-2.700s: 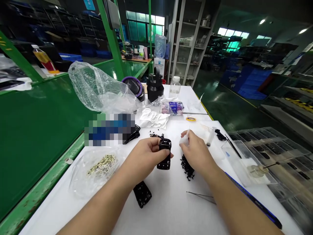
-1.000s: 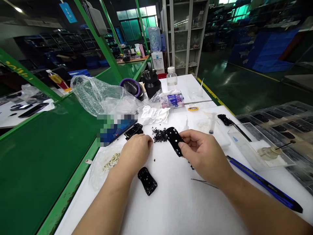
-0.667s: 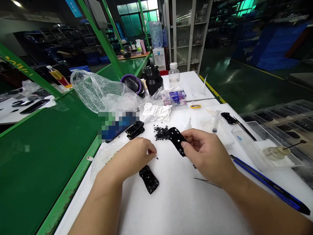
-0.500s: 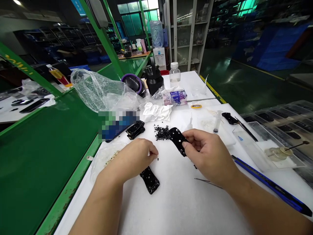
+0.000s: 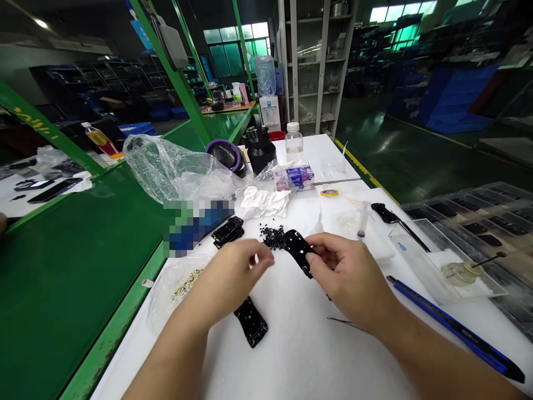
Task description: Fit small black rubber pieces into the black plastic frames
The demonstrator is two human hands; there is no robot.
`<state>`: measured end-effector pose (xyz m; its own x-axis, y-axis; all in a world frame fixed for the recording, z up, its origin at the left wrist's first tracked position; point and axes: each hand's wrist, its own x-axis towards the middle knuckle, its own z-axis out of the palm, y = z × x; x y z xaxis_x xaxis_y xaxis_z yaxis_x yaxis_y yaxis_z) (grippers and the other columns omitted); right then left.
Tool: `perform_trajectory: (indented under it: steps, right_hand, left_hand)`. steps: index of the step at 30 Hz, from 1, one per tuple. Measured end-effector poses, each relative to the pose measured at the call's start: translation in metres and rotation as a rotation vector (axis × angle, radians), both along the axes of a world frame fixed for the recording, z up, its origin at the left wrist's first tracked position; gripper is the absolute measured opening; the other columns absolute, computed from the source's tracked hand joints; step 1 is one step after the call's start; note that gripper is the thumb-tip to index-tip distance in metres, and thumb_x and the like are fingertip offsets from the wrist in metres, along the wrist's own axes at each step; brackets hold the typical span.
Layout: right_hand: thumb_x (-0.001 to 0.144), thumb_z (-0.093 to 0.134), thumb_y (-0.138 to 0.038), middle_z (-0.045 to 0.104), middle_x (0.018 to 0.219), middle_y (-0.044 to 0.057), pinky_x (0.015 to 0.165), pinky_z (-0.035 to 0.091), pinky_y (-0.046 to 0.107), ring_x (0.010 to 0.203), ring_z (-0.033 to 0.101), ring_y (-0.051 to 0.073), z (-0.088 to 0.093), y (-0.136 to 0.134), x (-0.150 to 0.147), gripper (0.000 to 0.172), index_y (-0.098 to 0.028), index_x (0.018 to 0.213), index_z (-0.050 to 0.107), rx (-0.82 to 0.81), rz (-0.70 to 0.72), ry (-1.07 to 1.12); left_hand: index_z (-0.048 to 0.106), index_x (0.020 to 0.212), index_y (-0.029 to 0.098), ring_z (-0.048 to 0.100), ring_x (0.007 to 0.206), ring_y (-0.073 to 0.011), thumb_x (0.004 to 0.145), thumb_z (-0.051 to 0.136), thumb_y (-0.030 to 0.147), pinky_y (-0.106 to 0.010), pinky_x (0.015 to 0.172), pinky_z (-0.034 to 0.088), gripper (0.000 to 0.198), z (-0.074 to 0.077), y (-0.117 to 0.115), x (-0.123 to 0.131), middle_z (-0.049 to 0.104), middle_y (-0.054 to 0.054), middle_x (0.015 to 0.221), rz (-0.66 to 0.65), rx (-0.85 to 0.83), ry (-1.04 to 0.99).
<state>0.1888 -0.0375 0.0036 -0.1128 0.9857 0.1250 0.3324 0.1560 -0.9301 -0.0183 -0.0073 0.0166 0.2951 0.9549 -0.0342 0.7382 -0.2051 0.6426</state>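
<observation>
My right hand [image 5: 352,275] grips a flat black plastic part with small holes [image 5: 298,250], held tilted above the white table [image 5: 300,355]. My left hand [image 5: 231,272] hovers just left of it, thumb and forefinger pinched on something too small to name. A pile of tiny black pieces [image 5: 272,235] lies right behind the hands. A second black part [image 5: 250,321] rests on the table under my left wrist. More black parts [image 5: 227,230] are stacked further back.
Thin tweezers [image 5: 347,323] and a blue-black tool [image 5: 453,329] lie to the right. A bag of pale small pieces [image 5: 183,280] sits at left. Behind are a crumpled clear bag [image 5: 175,166], white cloth [image 5: 263,203], syringe [image 5: 363,219], tape roll [image 5: 329,192], bottle [image 5: 293,139] and trays [image 5: 478,222].
The black part passed from my left hand to my right. My left hand reached down to the table, pinched shut, then rose toward the part. The view shifted slightly.
</observation>
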Motion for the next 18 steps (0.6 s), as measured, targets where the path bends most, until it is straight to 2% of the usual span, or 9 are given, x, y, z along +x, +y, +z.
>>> perform_trajectory:
  steps: [3, 5, 7, 9, 12, 18]
  right_hand:
    - [0.088, 0.052, -0.022, 0.062, 0.069, -0.003, 0.052, 0.042, 0.025, 0.06, 0.054, 0.014, 0.003, -0.001, 0.0, 0.021, -0.023, 0.101, 0.068, -0.019, 0.003, 0.022]
    - [0.087, 0.054, -0.023, 0.062, 0.067, -0.003, 0.052, 0.043, 0.025, 0.06, 0.054, 0.014, 0.006, -0.003, -0.001, 0.02, -0.022, 0.1, 0.069, -0.021, 0.003, 0.028]
    - [0.087, 0.055, -0.023, 0.063, 0.067, -0.002, 0.053, 0.044, 0.025, 0.06, 0.056, 0.014, 0.007, -0.005, -0.002, 0.021, -0.021, 0.102, 0.069, -0.017, 0.005, 0.035]
    - [0.087, 0.056, -0.024, 0.065, 0.069, -0.002, 0.053, 0.046, 0.025, 0.06, 0.057, 0.015, 0.007, -0.007, -0.001, 0.021, -0.021, 0.102, 0.069, -0.008, 0.008, 0.041]
    - [0.087, 0.056, -0.025, 0.067, 0.073, -0.001, 0.055, 0.048, 0.025, 0.064, 0.061, 0.015, 0.005, -0.009, -0.001, 0.021, -0.021, 0.103, 0.069, 0.008, 0.001, 0.039]
    - [0.085, 0.058, -0.024, 0.068, 0.074, -0.001, 0.06, 0.053, 0.025, 0.065, 0.065, 0.016, 0.002, -0.01, -0.008, 0.013, -0.021, 0.093, 0.067, 0.067, -0.008, 0.002]
  left_hand:
    - [0.068, 0.079, 0.019, 0.049, 0.065, -0.0139, 0.08, 0.069, 0.037, -0.025, 0.062, 0.037, 0.018, 0.004, 0.005, -0.001, 0.06, 0.0, 0.072, 0.127, -0.156, -0.601]
    - [0.066, 0.075, 0.017, 0.045, 0.062, -0.0101, 0.078, 0.073, 0.035, -0.023, 0.061, 0.037, 0.02, 0.002, 0.007, 0.001, 0.056, 0.001, 0.069, 0.112, -0.295, -0.97]
    - [0.065, 0.073, 0.015, 0.043, 0.059, -0.0075, 0.077, 0.075, 0.03, -0.021, 0.059, 0.037, 0.019, -0.001, 0.007, 0.002, 0.055, 0.001, 0.071, 0.069, -0.406, -1.205]
    - [0.065, 0.074, 0.013, 0.044, 0.058, -0.0062, 0.076, 0.076, 0.026, -0.02, 0.057, 0.037, 0.017, -0.003, 0.006, 0.003, 0.055, 0.001, 0.072, 0.036, -0.473, -1.328]
    - [0.067, 0.074, 0.012, 0.047, 0.058, -0.0062, 0.074, 0.076, 0.023, -0.02, 0.057, 0.038, 0.015, -0.005, 0.006, 0.004, 0.056, 0.0, 0.07, 0.02, -0.501, -1.4]
    - [0.067, 0.075, 0.013, 0.056, 0.071, -0.0099, 0.078, 0.072, 0.022, -0.021, 0.066, 0.041, 0.011, -0.009, 0.004, 0.013, 0.065, -0.003, 0.083, 0.036, -0.407, -1.29]
